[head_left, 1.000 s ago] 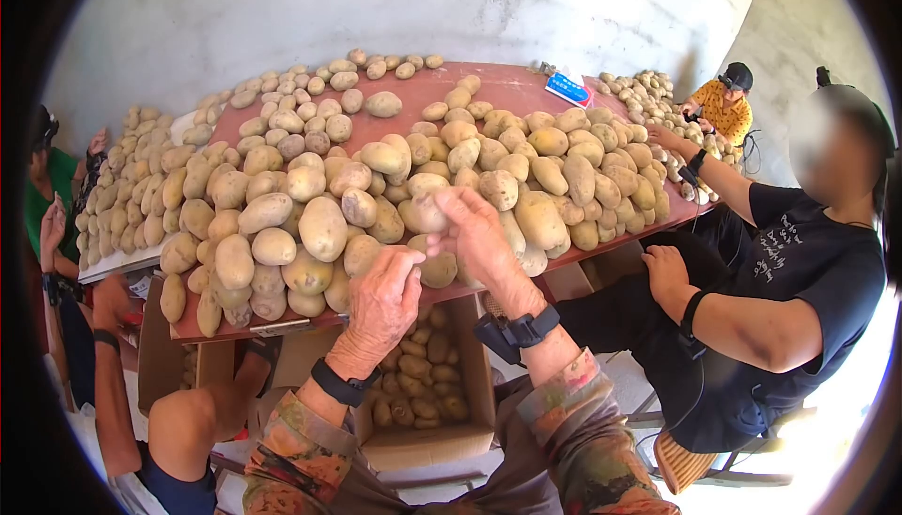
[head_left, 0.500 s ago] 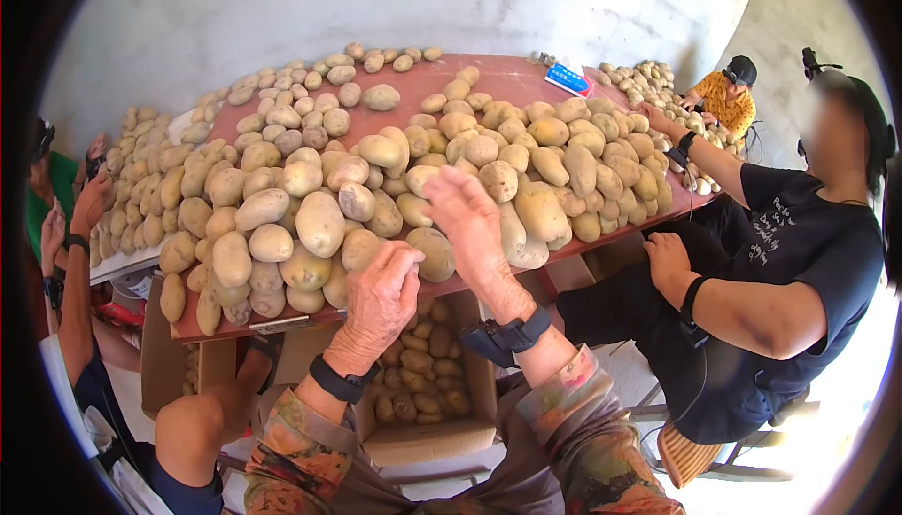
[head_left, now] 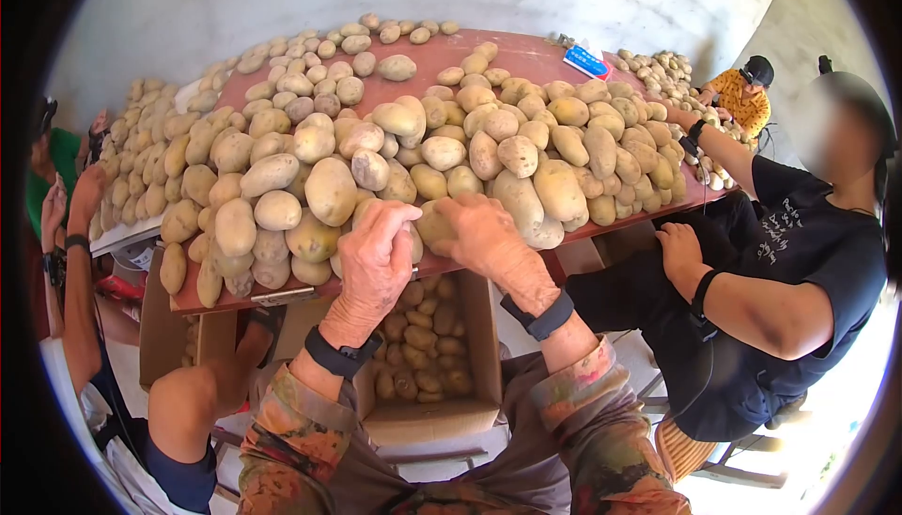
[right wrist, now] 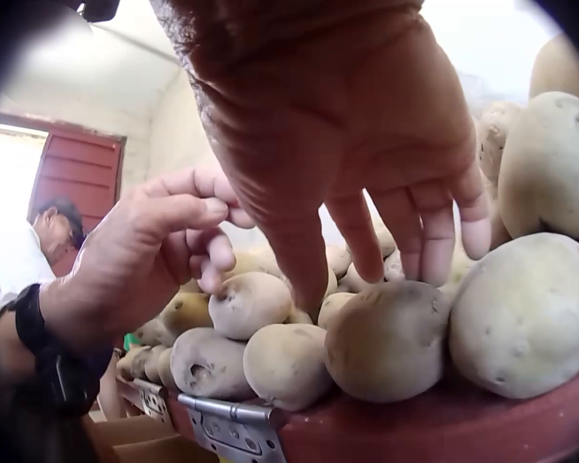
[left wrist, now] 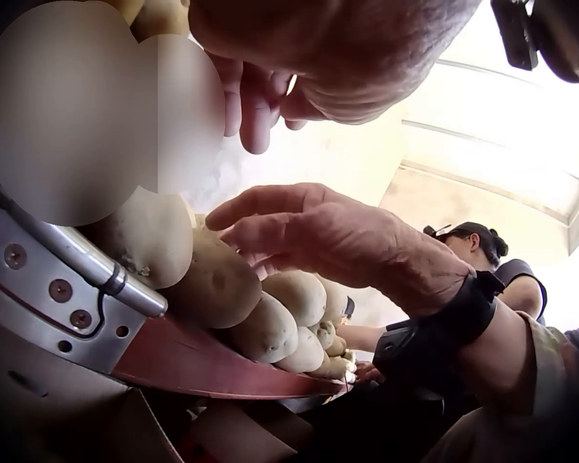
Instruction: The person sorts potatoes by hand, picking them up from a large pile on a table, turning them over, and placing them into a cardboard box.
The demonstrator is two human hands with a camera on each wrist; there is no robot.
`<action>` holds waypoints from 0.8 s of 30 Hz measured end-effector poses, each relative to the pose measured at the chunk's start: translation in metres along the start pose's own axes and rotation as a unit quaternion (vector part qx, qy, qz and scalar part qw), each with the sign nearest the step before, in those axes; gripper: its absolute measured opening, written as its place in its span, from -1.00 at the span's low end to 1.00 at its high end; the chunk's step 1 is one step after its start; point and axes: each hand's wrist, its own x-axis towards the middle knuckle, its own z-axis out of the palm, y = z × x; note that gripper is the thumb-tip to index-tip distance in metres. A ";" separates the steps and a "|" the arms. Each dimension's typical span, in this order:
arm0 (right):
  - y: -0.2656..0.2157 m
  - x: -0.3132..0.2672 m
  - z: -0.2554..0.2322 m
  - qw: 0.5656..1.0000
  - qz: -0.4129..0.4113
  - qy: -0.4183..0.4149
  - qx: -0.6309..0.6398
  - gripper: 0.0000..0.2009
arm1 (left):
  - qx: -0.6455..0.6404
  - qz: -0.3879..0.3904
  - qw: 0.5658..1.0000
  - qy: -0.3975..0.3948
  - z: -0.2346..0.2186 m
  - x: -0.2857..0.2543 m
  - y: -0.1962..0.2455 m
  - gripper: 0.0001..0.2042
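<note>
Potatoes (head_left: 331, 193) are heaped along the front of a red table (head_left: 423, 69). My right hand (head_left: 489, 238) reaches down over a potato (right wrist: 386, 342) at the front edge. Its fingers hang fairly straight, fingertips right at that potato in the right wrist view. To its left, my left hand (head_left: 376, 242) hovers before the heap with fingers loosely bent, nothing held, as the right wrist view shows. Below the edge, between my knees, stands a cardboard box (head_left: 432, 427) partly filled with potatoes (head_left: 418, 336).
A metal hinge (right wrist: 236, 424) is fixed along the table's edge. A person in a black shirt (head_left: 799, 242) sits close on the right; another in yellow (head_left: 738, 101) is farther back. People's arms (head_left: 85, 233) show at left. A blue-white packet (head_left: 587, 62) lies at the back.
My right hand was at a potato on the heap, lifted off it with fingers spread, then came down to a potato at the table edge. My left hand stayed nearly in place.
</note>
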 end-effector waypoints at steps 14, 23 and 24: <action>-0.005 0.005 0.037 0.992 -0.042 0.037 -0.114 -0.35 | 0.038 0.012 0.998 -0.049 0.003 -0.004 -0.003 -0.81; -0.007 0.006 -0.008 0.983 0.012 0.182 0.015 -0.37 | 0.055 0.022 0.997 -0.057 0.001 -0.003 -0.005 -0.82; -0.004 0.007 -0.015 0.975 0.009 0.214 0.055 -0.37 | 0.061 0.035 0.996 -0.051 0.001 -0.002 -0.005 -0.82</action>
